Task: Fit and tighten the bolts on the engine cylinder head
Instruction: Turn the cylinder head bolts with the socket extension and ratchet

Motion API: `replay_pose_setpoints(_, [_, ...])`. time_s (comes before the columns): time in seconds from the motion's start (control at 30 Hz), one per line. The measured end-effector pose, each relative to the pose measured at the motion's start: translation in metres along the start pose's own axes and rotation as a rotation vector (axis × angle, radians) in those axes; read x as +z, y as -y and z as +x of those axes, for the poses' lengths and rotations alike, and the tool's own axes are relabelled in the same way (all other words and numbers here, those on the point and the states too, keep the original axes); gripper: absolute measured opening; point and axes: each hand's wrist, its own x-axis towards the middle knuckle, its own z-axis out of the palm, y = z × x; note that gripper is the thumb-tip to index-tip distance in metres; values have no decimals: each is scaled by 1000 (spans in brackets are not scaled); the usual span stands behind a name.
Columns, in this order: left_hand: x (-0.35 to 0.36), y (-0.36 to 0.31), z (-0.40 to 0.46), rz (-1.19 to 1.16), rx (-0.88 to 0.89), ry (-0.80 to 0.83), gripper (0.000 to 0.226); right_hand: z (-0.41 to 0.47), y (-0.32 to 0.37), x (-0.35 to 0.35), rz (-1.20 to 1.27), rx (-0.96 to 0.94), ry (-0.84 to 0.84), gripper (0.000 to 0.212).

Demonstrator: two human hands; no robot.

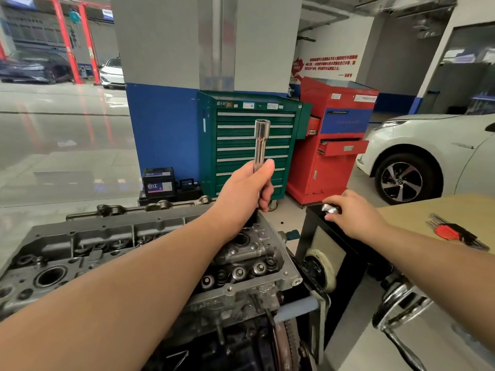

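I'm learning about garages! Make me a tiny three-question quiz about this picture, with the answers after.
1. True or false: the left hand holds a long shiny socket tool pointing up.
2. Which cabinet has a drawer sticking out: A) the green tool cabinet, B) the red tool cabinet?
3. Fill the gap: the right hand pinches a small shiny metal piece on top of a ____ box beside the engine cylinder head.

Key: 1 true; 2 B; 3 black.
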Motion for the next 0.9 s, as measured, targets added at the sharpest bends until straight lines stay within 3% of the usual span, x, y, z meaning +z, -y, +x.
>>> replay_pose_setpoints(0.2, [-1,0,-1,-19,-12,12,32,-10,-9,21,19,-42,-90,40])
replay_pose_setpoints(0.37, [-1,-1,-1,-4,-10,16,31,-23,7,12,-128,-6,-114,39])
replay_pose_setpoints(0.47, [1,-2,-2,-39,-12,-3,31,-42,55,-5,280,-90,-216,35])
replay_pose_setpoints(0.53, [0,-4,-2,-18,28,-68,30,-62,98,-15,646,-143,-134,30])
replay_pose_setpoints(0.6, [-5,-8,-3,33,68,-149,32,-82,132,-14,809,-200,6,25])
replay_pose_setpoints(0.67, [-13,-12,-7,91,110,-187,32,-94,150,-11,774,-225,29,27])
replay_pose_setpoints(0.9, [-15,-17,-22,300,166,-185,20,-85,174,-20,509,-155,-180,18])
